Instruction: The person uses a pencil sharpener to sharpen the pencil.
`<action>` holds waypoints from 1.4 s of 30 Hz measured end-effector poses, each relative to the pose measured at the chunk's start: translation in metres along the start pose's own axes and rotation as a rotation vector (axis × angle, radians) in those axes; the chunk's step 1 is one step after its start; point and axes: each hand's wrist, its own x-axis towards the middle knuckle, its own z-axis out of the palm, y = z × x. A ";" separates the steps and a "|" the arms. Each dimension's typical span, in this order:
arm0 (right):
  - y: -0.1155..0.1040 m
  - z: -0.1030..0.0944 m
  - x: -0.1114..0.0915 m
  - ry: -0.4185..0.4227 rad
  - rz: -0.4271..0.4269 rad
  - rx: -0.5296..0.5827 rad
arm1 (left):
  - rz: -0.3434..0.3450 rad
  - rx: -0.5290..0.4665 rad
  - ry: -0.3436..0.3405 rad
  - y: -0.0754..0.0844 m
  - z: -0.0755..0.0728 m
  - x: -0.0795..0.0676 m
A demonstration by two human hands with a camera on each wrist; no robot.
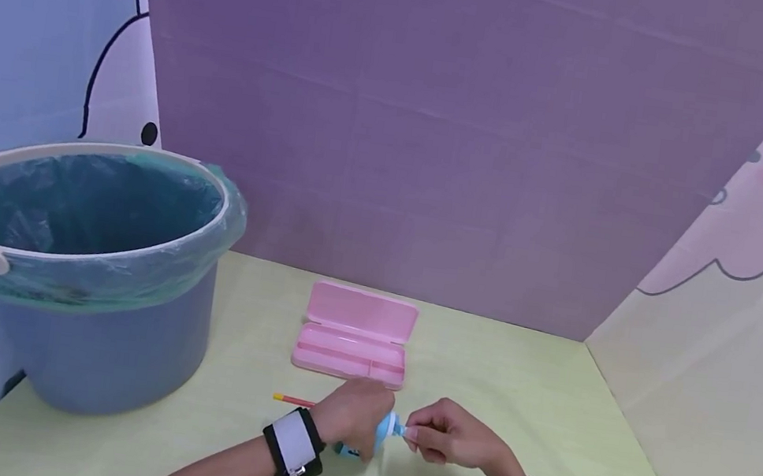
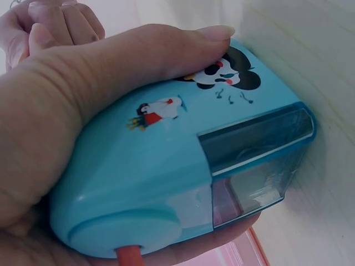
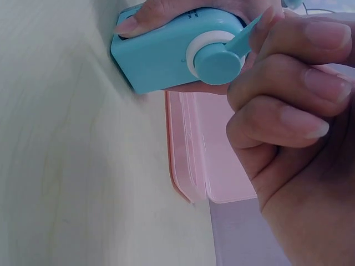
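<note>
Grip Status: Light-Blue Plastic Pencil Sharpener [image 2: 161,158] Held at Body and Crank

The left hand [image 1: 358,411] is clamped around the sharpener body: the thumb lies along the face with printed cartoon figures, and fingers support the opposite side. The right hand [image 1: 452,436] is closed in a pinch, thumb and fingertips together on the light-blue crank handle [image 3: 242,40] (its outer end is hidden by the fingers). A white ring [image 3: 201,46] surrounds the crank hub.

A slim red pencil with a yellow end [image 1: 295,400] is seated in the port opposite the crank and projects to the left of the left hand. A transparent, blue-tinted shavings drawer [image 2: 252,191] forms the base end, which faces the pale yellow-green tabletop [image 1: 260,295]. Contact between base and tabletop cannot be confirmed.

Each wrist carries a black strap with a white panel. Just beyond the left hand, a pink plastic pencil case [image 1: 362,313] lies open, hinged lid laid back, divided tray nearer the person.

To the far left stands a large blue round bucket [image 1: 109,363] with a pale rim and a translucent green plastic liner [image 1: 97,284] folded over it. A plain purple sheet [image 1: 381,127] forms the rear backdrop.
</note>
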 end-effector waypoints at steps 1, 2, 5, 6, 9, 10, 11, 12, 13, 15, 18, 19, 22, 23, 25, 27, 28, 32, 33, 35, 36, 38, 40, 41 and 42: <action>0.001 0.000 0.000 0.003 -0.007 -0.003 | -0.001 0.000 -0.002 0.000 0.000 0.000; 0.001 -0.001 0.000 0.006 -0.010 -0.002 | -0.003 -0.003 -0.004 0.000 0.001 -0.001; 0.003 -0.004 0.001 0.015 -0.017 -0.006 | -0.008 -0.013 -0.011 0.001 0.001 -0.001; 0.003 -0.005 0.002 0.019 -0.017 -0.009 | -0.011 -0.015 -0.014 0.001 0.001 -0.002; 0.004 -0.008 0.004 0.017 -0.022 -0.007 | -0.018 -0.021 -0.016 0.001 -0.001 -0.002; 0.003 -0.009 0.004 0.014 -0.023 -0.009 | -0.019 -0.020 -0.015 0.001 -0.001 -0.002; 0.003 -0.010 0.005 0.011 -0.024 -0.012 | -0.018 -0.019 -0.012 0.001 -0.002 -0.003; 0.003 -0.010 0.005 0.010 -0.026 -0.016 | -0.016 -0.016 -0.007 0.001 -0.002 -0.003; 0.003 -0.011 0.005 0.009 -0.026 -0.020 | -0.015 -0.014 -0.002 0.001 -0.002 -0.003; 0.003 -0.011 0.006 0.010 -0.025 -0.039 | -0.014 -0.003 0.004 0.001 -0.002 -0.003; 0.002 -0.011 0.006 0.025 -0.014 -0.072 | -0.013 0.008 0.003 0.000 -0.001 -0.003; 0.001 -0.011 0.006 0.031 -0.008 -0.084 | -0.013 0.011 0.000 0.000 0.000 -0.003; -0.001 -0.012 0.006 0.051 0.009 -0.123 | -0.011 0.016 -0.006 -0.001 0.000 -0.002; -0.001 -0.013 0.006 0.058 0.015 -0.136 | -0.011 0.019 -0.008 -0.001 0.000 -0.002; -0.002 -0.014 0.007 0.073 0.021 -0.164 | -0.007 0.028 -0.008 -0.001 -0.001 -0.001; -0.002 -0.015 0.008 0.089 0.032 -0.177 | -0.005 0.034 -0.011 -0.001 -0.001 -0.001; -0.001 -0.015 0.008 0.095 0.039 -0.180 | -0.004 0.035 -0.013 -0.001 -0.001 -0.001; 0.003 -0.017 0.008 0.118 0.063 -0.172 | 0.003 0.034 -0.015 0.000 -0.001 -0.002; 0.005 -0.017 0.008 0.124 0.067 -0.170 | 0.005 0.035 -0.012 0.000 0.000 -0.002; 0.007 -0.018 0.008 0.131 0.068 -0.164 | 0.011 0.029 -0.004 0.000 0.000 -0.002; 0.008 -0.018 0.008 0.133 0.068 -0.160 | 0.015 0.027 -0.001 0.000 0.001 -0.002; 0.009 -0.018 0.009 0.135 0.066 -0.155 | 0.014 0.021 0.004 -0.001 0.001 -0.002; 0.009 -0.019 0.010 0.135 0.065 -0.152 | 0.014 0.019 0.009 -0.001 0.001 -0.002; 0.008 -0.019 0.010 0.135 0.067 -0.149 | 0.013 0.021 0.010 -0.001 0.001 -0.002; 0.008 -0.019 0.011 0.136 0.067 -0.147 | 0.013 0.021 0.011 -0.002 0.001 -0.001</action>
